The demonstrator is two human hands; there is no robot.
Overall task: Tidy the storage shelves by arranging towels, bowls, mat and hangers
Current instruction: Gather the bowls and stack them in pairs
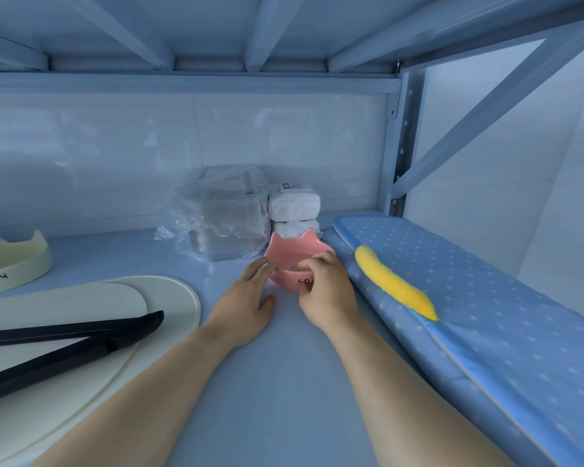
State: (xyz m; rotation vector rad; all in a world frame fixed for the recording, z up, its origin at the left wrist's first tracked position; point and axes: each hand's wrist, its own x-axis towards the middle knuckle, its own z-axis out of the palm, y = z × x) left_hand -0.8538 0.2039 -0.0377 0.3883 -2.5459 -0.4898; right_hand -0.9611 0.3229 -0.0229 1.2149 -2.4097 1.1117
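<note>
A pink cat-eared bowl (289, 256) stands on the blue shelf in the middle. My right hand (326, 291) grips its near right rim, fingers curled over the edge. My left hand (246, 298) lies flat beside it, straight fingertips touching the bowl's left side. Two white wrapped towels (294, 203) are stacked right behind the bowl. A cream cat-eared bowl (17, 264) sits at the far left. A black hanger (64, 345) lies across a cream oval mat (169, 298) at the left.
A crumpled clear plastic bag (220, 217) with pale contents stands behind the pink bowl, left of the towels. A folded blue dotted pad (486, 315) with a yellow shape (395, 284) on it fills the right side. The upper shelf's beams hang low overhead.
</note>
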